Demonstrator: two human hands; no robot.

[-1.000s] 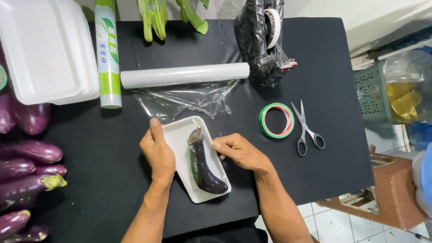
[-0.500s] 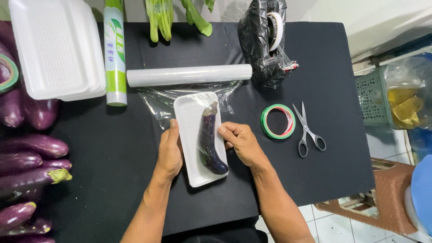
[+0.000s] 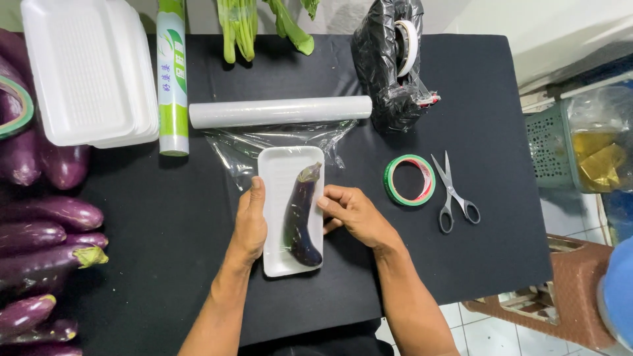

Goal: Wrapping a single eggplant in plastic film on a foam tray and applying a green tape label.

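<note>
Looking down on a black table [image 3: 165, 264], the view starts at the far left with a heap of glossy purple eggplants [image 3: 46, 231]. Above them sits a stack of white foam trays [image 3: 89, 72], and just right of it stands a green and white box of cling film [image 3: 172, 79]. A white roll of clear plastic wrap [image 3: 280, 111] lies across the table's middle, its loose sheet [image 3: 244, 148] spread toward the person. On that sheet's near edge rests a white rectangular foam tray [image 3: 277, 191] with one dark purple eggplant [image 3: 301, 221] lying lengthwise in it, stem end away from the person. The left hand [image 3: 249, 224] lies flat along the tray's left edge, fingers straight and together. The right hand [image 3: 353, 214] touches the tray's right edge with curled fingertips, gripping nothing. Right of the hands lie a ring of green tape [image 3: 409, 180], then grey metal scissors [image 3: 453, 194]. Behind them stands a tape dispenser wrapped in black plastic [image 3: 389, 62].
</note>
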